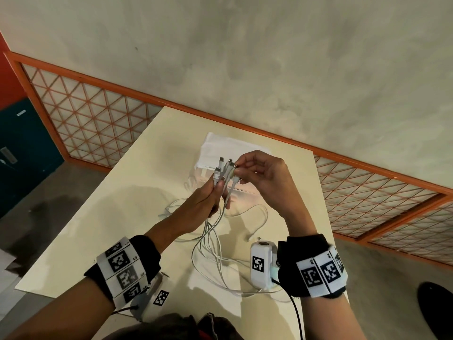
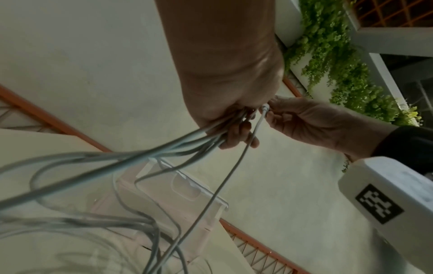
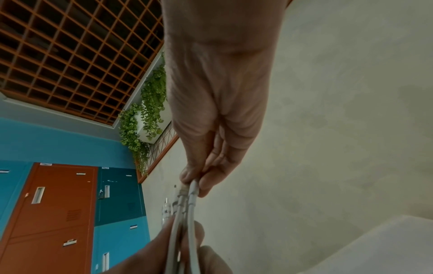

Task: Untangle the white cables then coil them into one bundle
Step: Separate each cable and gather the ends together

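Several white cables [image 1: 215,244] hang from my raised hands down to the cream table [image 1: 103,217], where their loops lie tangled. My left hand [image 1: 208,195] grips the cables in a bunch just below their connector ends [image 1: 221,168], which stick up side by side. My right hand [image 1: 255,170] pinches one connector at the top of that bunch between thumb and fingertips. In the left wrist view the cables [image 2: 178,148] fan out from my left hand [image 2: 232,111] toward the camera. In the right wrist view my right hand [image 3: 199,178] pinches a connector [image 3: 193,192].
A white cloth or pouch [image 1: 228,148] and a clear plastic box [image 1: 196,177] sit on the table behind my hands. The table's far edge meets an orange lattice railing [image 1: 98,114]. A loose cable end [image 1: 250,238] lies on the table near my right wrist.
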The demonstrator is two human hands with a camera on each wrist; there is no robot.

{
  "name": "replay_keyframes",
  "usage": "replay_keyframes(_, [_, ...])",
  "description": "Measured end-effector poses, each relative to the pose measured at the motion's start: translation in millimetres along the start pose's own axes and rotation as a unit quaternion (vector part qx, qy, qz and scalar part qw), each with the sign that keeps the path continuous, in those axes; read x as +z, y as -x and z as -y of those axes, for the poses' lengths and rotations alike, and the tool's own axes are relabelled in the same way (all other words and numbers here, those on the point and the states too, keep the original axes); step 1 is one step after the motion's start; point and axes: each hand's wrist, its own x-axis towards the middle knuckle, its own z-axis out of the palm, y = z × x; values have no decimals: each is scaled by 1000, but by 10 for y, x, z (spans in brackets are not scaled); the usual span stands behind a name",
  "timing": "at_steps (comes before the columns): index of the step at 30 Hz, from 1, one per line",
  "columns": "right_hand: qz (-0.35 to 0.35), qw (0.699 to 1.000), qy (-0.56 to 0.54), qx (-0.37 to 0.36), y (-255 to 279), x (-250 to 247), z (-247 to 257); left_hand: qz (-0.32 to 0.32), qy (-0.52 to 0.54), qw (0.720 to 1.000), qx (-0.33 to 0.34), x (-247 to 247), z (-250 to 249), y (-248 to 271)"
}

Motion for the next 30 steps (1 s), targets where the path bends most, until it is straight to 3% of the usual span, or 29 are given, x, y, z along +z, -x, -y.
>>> replay_keyframes(8, [-24, 1000, 4, 17, 2, 10, 16, 52, -3, 999, 15, -7, 103, -19])
replay_keyframes(16, [-94, 993, -61, 33, 26, 38, 27, -11, -56, 996, 62, 30, 196, -95])
replay_keyframes(22, [-99, 992, -70, 28, 8, 48, 17, 3, -51, 996, 73, 52, 251, -101])
replay_keyframes(26, [-95, 995, -6, 12, 24, 67, 11, -10, -78, 994, 77, 53, 229, -126])
replay_keyframes(30, [-67, 980, 174, -76, 39, 134, -15, -13, -132, 988, 84, 70, 199, -134])
